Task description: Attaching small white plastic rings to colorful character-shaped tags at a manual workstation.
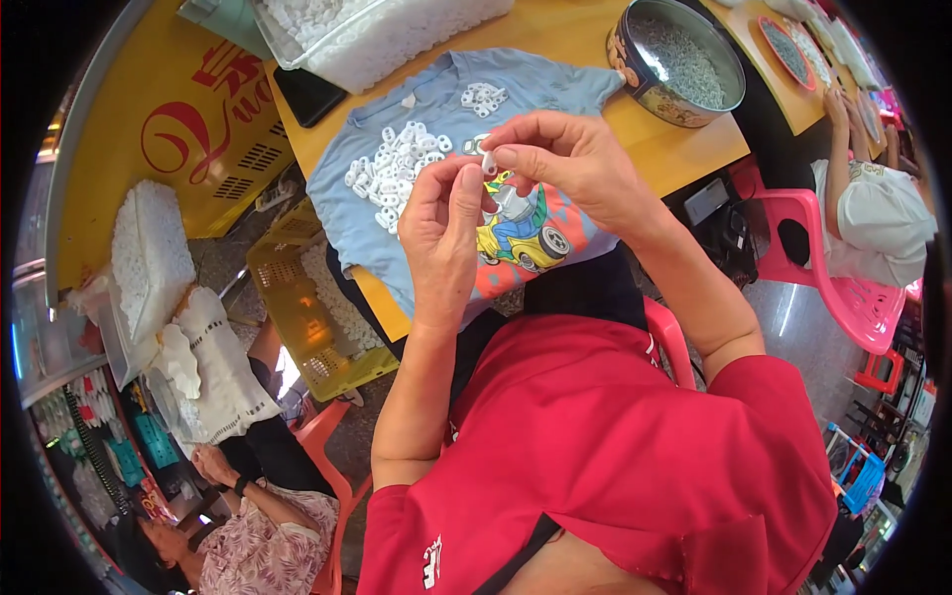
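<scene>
Both my hands meet above a blue printed T-shirt (347, 169) spread over the table. Between the fingertips is a small white plastic piece (489, 164). My left hand (443, 223) pinches it from one side with thumb and forefinger. From the other side my right hand (570, 164) closes thumb and forefinger on the same piece. Left of my hands, on the shirt, lies a loose pile of white plastic pieces (397, 169), many with a dark opening. A smaller cluster of similar pieces (483, 98) sits farther back on the shirt.
A round tin (650, 94) of small metal parts stands at the back right of the table (684, 159). Behind the shirt is a clear bin (387, 45) of white pieces beside a black phone-like slab (307, 96). A yellow crate (288, 288) is at lower left. Other people sit on both sides.
</scene>
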Demonstrator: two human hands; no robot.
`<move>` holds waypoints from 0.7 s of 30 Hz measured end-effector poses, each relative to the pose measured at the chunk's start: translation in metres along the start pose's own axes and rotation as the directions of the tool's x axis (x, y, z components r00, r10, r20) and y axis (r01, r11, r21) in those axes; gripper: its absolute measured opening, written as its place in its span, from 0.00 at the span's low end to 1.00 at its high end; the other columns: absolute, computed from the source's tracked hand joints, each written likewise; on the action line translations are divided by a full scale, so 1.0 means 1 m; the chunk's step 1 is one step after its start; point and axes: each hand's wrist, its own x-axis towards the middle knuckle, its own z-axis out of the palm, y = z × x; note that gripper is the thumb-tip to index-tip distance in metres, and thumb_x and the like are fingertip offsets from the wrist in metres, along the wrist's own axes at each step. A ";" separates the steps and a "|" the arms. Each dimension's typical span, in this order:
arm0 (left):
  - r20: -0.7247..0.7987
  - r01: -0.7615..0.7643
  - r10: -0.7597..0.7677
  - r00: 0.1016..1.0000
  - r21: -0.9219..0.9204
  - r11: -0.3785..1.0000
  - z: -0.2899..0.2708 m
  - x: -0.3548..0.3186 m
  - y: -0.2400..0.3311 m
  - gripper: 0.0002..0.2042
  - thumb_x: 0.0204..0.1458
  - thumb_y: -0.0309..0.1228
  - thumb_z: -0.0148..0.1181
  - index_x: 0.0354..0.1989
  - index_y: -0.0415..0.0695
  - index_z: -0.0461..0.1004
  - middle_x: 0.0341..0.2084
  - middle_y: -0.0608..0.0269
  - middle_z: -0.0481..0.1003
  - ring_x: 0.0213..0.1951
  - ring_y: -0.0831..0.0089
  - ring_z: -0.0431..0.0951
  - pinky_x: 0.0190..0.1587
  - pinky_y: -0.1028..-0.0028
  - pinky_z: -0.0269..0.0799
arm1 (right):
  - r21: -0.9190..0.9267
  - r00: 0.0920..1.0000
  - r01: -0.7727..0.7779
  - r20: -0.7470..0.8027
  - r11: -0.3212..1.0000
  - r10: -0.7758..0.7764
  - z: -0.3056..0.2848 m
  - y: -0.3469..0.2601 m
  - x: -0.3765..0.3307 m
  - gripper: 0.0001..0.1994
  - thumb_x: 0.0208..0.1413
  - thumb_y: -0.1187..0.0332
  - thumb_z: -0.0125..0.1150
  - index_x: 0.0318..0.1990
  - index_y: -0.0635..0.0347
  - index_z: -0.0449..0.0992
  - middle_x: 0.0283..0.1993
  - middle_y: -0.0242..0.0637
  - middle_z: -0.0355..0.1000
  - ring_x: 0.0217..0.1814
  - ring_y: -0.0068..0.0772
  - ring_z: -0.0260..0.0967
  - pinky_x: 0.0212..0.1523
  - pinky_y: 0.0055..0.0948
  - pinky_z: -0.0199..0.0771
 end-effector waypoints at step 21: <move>0.119 0.322 -0.334 0.935 0.106 0.941 -0.021 -0.030 -0.013 0.08 0.59 0.26 0.59 0.43 0.35 0.74 0.28 0.61 0.78 0.28 0.78 0.78 0.30 0.80 0.72 | -0.531 0.902 0.383 0.039 0.756 -0.430 0.007 0.052 -0.035 0.06 0.54 0.75 0.63 0.39 0.65 0.77 0.33 0.40 0.74 0.34 0.36 0.74 0.35 0.30 0.71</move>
